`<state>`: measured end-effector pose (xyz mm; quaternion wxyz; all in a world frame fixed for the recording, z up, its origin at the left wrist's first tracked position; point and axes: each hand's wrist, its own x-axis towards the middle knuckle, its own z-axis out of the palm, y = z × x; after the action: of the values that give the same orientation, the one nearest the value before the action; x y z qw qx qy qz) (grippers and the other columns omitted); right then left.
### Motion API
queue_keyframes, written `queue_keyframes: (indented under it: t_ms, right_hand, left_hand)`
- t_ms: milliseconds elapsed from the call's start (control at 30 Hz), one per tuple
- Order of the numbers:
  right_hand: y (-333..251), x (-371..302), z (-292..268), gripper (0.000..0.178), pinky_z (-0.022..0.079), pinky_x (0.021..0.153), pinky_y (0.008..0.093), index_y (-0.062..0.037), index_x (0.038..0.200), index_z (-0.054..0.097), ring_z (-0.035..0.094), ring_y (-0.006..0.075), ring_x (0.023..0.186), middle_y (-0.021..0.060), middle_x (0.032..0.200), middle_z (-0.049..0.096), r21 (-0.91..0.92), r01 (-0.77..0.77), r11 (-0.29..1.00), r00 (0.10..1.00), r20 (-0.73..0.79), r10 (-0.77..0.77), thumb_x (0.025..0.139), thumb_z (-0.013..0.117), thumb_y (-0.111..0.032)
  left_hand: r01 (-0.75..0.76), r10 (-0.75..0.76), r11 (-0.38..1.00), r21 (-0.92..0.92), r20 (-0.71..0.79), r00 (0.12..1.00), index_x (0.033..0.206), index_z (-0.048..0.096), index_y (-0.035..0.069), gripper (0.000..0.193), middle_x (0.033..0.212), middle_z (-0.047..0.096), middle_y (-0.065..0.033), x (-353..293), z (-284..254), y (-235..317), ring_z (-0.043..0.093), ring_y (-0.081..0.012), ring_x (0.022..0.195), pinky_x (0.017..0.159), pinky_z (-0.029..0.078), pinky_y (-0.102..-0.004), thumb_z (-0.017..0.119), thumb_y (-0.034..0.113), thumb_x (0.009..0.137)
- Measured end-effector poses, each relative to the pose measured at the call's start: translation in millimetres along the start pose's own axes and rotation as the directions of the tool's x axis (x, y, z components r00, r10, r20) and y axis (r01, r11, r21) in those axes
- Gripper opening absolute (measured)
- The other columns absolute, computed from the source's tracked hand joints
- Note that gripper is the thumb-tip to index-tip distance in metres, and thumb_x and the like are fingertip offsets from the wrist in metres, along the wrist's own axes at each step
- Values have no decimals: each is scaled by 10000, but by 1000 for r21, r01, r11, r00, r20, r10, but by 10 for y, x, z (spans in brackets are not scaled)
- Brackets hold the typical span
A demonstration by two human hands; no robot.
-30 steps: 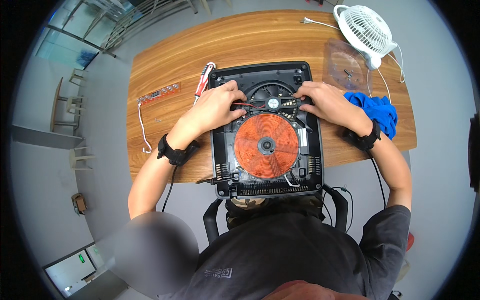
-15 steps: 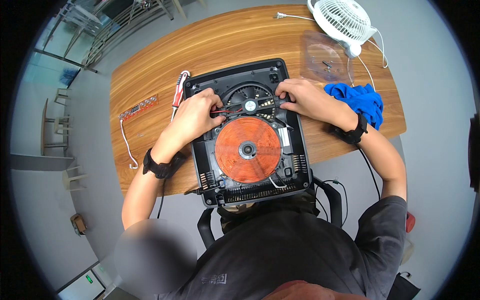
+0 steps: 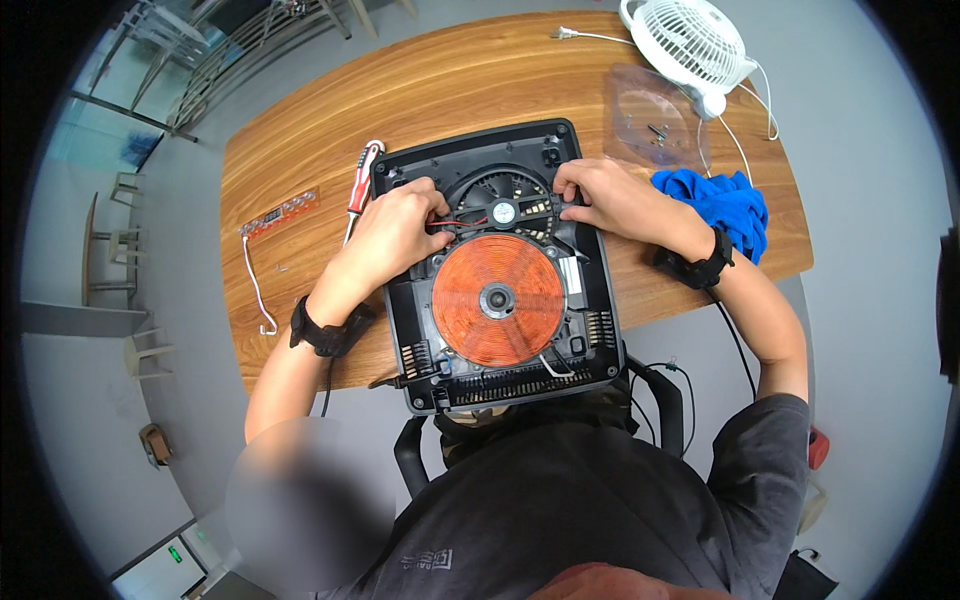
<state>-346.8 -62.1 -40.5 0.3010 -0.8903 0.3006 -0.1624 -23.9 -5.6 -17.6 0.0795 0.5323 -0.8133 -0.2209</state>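
Both the left hand (image 3: 400,226) and right hand (image 3: 625,203) bracket the cooling fan (image 3: 504,212).
Only the view has turned; fingers curl, pinching unclear, and the fan seemingly remains in the black housing (image 3: 594,292).

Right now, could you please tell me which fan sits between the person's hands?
The black plastic fan with the pale round hub, inside the black housing; the white caged fan is farther right.

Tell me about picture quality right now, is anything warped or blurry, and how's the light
Head view: wooden table's edges bow from the fisheye lens, and the corners go black; head view: a round blurred patch covers part of the lower left; head view: light looks soft and fairly even, with the copper coil reasonably sharp.
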Motion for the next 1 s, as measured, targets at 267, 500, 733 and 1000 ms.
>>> queue_keyframes:
  t_ms: [267, 500, 733, 1000]
  right_hand:
    - [1, 11, -16, 278, 499, 693, 443, 12, 973, 600, 638, 366, 795, 171, 850, 646, 8, 7, 1000, 1000, 12, -7, 808, 818, -44]
    - [-36, 32, -24, 285, 498, 677, 434, 12, 982, 588, 633, 346, 769, 158, 834, 630, -3, -33, 999, 998, 59, 33, 812, 813, -27]
    - [-132, 55, -56, 289, 503, 678, 386, 1, 1011, 614, 616, 280, 748, 122, 836, 623, -46, -121, 992, 991, 51, 123, 808, 818, -27]
    - [-227, 12, -58, 291, 516, 750, 429, 8, 1015, 600, 645, 345, 833, 140, 876, 633, -37, -140, 990, 986, 84, 142, 810, 804, -31]
  left_hand:
    - [-34, 32, 999, -40, -34, 999, 968, 725, -27, 285, 896, 633, -139, 18, 47, -51, 672, -316, 829, 753, 544, -414, 857, 116, 761]
    - [-88, 91, 994, 60, -62, 994, 964, 730, 22, 290, 947, 676, -126, -4, 102, -96, 699, -333, 912, 792, 566, -431, 862, 182, 761]
    - [-60, 59, 998, -31, -51, 997, 1102, 715, 22, 346, 1016, 699, -138, -109, -49, -97, 698, -322, 977, 857, 563, -419, 827, 206, 832]
    - [-81, 24, 972, -221, -248, 968, 1068, 723, -8, 169, 991, 715, -186, -549, -140, -636, 715, -324, 939, 844, 560, -394, 663, 12, 911]
